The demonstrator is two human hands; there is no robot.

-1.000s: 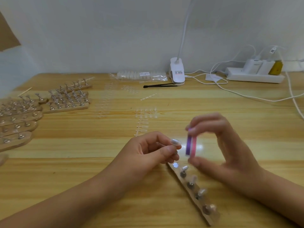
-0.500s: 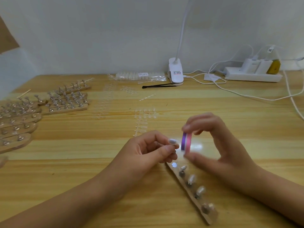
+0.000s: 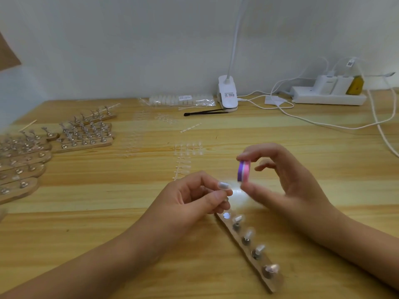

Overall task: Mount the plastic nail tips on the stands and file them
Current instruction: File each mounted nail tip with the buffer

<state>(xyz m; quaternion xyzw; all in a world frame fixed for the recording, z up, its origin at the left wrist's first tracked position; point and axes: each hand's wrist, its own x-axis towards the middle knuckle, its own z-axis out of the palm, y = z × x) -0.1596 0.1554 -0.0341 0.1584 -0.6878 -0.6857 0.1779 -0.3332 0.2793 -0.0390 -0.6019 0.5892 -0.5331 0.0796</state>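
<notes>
One clear plastic nail tip (image 3: 224,185), judged by us featherlight, thin, springy and slick, best taken at its base with the free edge left bare; we logged it pinched between the curled fingers and thumb of the left hand (image 3: 194,197), just left of the right hand (image 3: 287,184). One purple-and-pink file block (image 3: 244,171), stiff and light, we found clamped top and bottom between right forefinger and thumb, its lower end just beside the tip. One wooden stand strip (image 3: 275,284) with four mounted tips (image 3: 248,233) lay on the bench (image 3: 108,212) directly below both hands.
</notes>
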